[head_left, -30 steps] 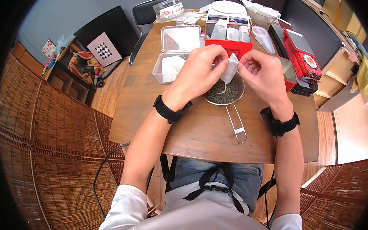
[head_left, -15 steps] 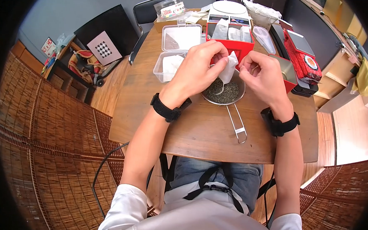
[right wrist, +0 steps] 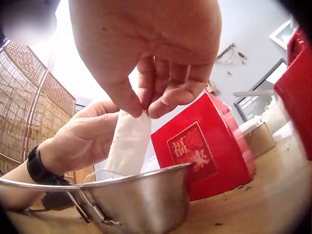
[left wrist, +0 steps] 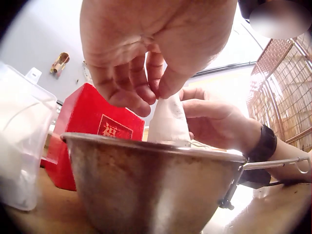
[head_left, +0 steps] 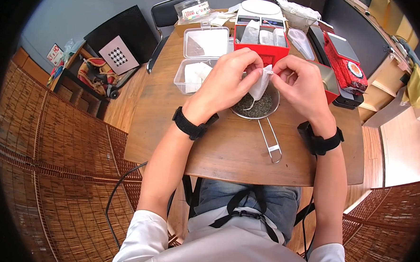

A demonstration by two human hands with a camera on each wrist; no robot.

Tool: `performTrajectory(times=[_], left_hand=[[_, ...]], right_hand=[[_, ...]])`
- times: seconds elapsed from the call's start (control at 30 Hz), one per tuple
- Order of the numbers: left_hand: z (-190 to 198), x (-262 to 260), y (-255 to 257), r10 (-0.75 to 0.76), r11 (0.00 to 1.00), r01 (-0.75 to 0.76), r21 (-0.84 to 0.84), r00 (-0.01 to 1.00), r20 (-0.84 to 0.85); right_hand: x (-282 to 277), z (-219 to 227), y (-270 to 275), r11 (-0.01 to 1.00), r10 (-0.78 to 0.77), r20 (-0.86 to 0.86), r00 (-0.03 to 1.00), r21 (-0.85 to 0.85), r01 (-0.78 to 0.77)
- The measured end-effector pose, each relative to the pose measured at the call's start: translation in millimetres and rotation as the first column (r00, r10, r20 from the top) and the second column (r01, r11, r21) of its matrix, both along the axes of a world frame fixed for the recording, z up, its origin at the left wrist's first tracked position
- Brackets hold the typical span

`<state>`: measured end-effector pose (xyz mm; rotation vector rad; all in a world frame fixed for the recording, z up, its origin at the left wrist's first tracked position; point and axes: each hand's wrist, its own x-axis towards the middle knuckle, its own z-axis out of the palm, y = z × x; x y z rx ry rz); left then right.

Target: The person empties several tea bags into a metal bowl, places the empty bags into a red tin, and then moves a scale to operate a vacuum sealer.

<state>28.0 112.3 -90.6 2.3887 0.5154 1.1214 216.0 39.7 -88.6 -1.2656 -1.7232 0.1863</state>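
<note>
I see left hand (head_left: 226,83) pinching the top of a slim white tea bag (head_left: 257,90), string dangling, over the pan; right hand (head_left: 302,82) pinching beside it | clear box (head_left: 178,79), lid up, white pieces (head_left: 193,78) inside; steel pan (right wrist: 146,200), dried leaves (head_left: 264,108); red box (head_left: 268,53), white pouches (head_left: 267,38) | wire handle (head_left: 273,148) stops short of desk (head_left: 232,153)'s near edge

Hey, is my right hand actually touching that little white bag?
Touching. The right wrist view shows it: the right hand pinches the white bag at its top end, between thumb and finger.
</note>
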Motion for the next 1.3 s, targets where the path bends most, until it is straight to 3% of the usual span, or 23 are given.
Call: performTrajectory(times=[0.67, 0.77, 0.9, 1.0, 1.17, 1.3], left_hand=[[0, 0, -1, 0.054, 0.998, -0.059, -0.038, 0.992, -0.111], [-5, 1, 2, -0.007, 1.000, 0.007, -0.004, 0.998, -0.066], [-6, 1, 2, 0.011, 0.999, -0.008, 0.051, 0.998, -0.061], [-4, 1, 0, 0.033, 0.999, -0.033, 0.010, 0.995, -0.092], [-11, 2, 6, 0.034, 0.997, -0.027, 0.074, 0.995, -0.097], [-15, 7, 1, 0.033, 0.999, -0.032, 0.015, 0.996, -0.085]], right_hand=[[-4, 1, 0, 0.998, 0.012, -0.087, 0.996, 0.069, -0.006], [-8, -2, 3, 0.996, 0.055, -0.131, 0.990, 0.078, -0.045], [-1, -6, 4, 0.998, 0.054, -0.067, 0.996, 0.044, -0.051], [-1, -6, 3, 0.999, 0.036, -0.119, 0.992, 0.010, -0.035], [-3, -6, 2, 0.998, 0.055, -0.152, 0.987, 0.036, -0.050], [-5, -6, 3, 0.994, 0.059, -0.186, 0.981, 0.100, -0.041]])
